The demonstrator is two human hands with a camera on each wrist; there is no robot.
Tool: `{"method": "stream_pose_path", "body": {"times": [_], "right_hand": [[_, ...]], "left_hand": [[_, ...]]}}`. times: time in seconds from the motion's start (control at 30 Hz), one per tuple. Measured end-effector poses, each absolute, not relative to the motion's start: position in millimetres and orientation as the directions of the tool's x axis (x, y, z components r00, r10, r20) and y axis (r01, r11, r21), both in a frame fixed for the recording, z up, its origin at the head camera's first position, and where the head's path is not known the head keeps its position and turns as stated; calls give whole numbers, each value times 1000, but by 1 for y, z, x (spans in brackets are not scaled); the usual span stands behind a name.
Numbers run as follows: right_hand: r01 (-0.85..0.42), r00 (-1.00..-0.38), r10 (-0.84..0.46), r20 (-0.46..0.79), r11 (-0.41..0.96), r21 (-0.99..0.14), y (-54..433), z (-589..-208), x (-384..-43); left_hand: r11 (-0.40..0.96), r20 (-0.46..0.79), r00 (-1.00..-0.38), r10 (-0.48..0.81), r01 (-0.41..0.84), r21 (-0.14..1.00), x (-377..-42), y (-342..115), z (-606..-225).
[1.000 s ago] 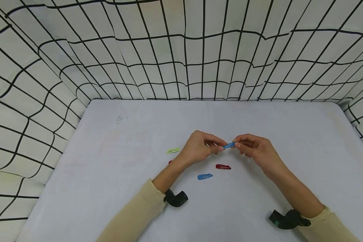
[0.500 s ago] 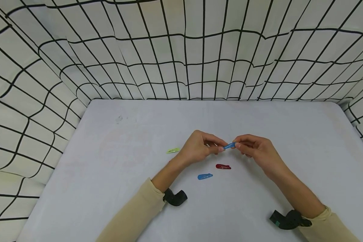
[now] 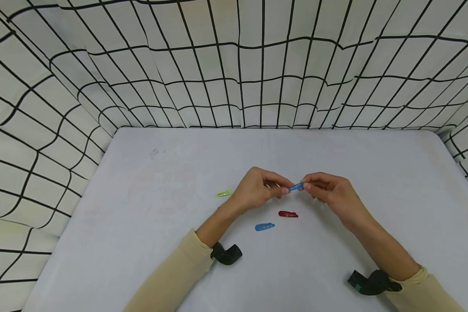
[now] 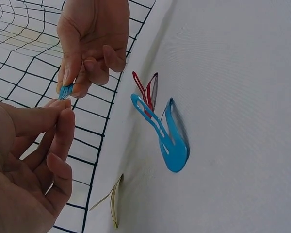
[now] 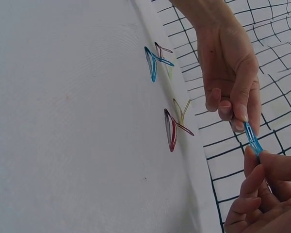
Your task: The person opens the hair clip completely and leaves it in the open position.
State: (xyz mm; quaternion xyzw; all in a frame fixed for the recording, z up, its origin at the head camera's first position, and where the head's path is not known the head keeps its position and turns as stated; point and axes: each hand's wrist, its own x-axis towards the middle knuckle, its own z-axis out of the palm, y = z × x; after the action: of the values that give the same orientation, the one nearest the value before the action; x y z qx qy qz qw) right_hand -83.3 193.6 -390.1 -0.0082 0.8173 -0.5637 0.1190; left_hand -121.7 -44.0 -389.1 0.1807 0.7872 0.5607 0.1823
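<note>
Between both hands, above the table, is a blue snap hair clip (image 3: pixel 296 186). The left hand (image 3: pixel 257 189) pinches one end with thumb and fingertips, and the right hand (image 3: pixel 330 193) pinches the other. In the right wrist view the held clip (image 5: pixel 252 139) looks closed flat. Below the hands lie a second blue hair clip (image 3: pixel 264 226) and a red hair clip (image 3: pixel 287 214), both sprung open in the left wrist view. A yellow-green hair clip (image 3: pixel 223 193) lies left of the left hand. The fingertips cover the held clip's ends.
Another red clip (image 5: pixel 161 50) and a yellow clip (image 5: pixel 182 112) appear on the table in the right wrist view; the left arm hides them from the head view. The white table (image 3: pixel 171 164) is backed by a white wall with a black grid (image 3: pixel 249 65).
Both hands stay nearly still with the blue hair clip between them. The left forearm shifts slightly, and the bit of red clip beside that wrist is now hidden.
</note>
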Motion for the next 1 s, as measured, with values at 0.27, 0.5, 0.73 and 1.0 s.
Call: {"method": "stream_pose_path", "body": {"times": [0.27, 0.5, 0.73, 1.0], "right_hand": [[124, -971, -146, -187, 360, -925, 193, -391, -84], [128, -972, -140, -188, 355, -926, 194, -392, -83], [135, -971, -135, -195, 361, -923, 194, -391, -82], [132, -970, -145, -194, 356, -925, 195, -390, -81]], "left_hand": [[302, -85, -874, 479, 73, 951, -122, -44, -390], [298, -84, -875, 477, 71, 952, -124, -42, -392], [289, -72, -868, 492, 85, 953, -123, -43, -391], [276, -62, -856, 513, 96, 956, -123, -45, -392]]}}
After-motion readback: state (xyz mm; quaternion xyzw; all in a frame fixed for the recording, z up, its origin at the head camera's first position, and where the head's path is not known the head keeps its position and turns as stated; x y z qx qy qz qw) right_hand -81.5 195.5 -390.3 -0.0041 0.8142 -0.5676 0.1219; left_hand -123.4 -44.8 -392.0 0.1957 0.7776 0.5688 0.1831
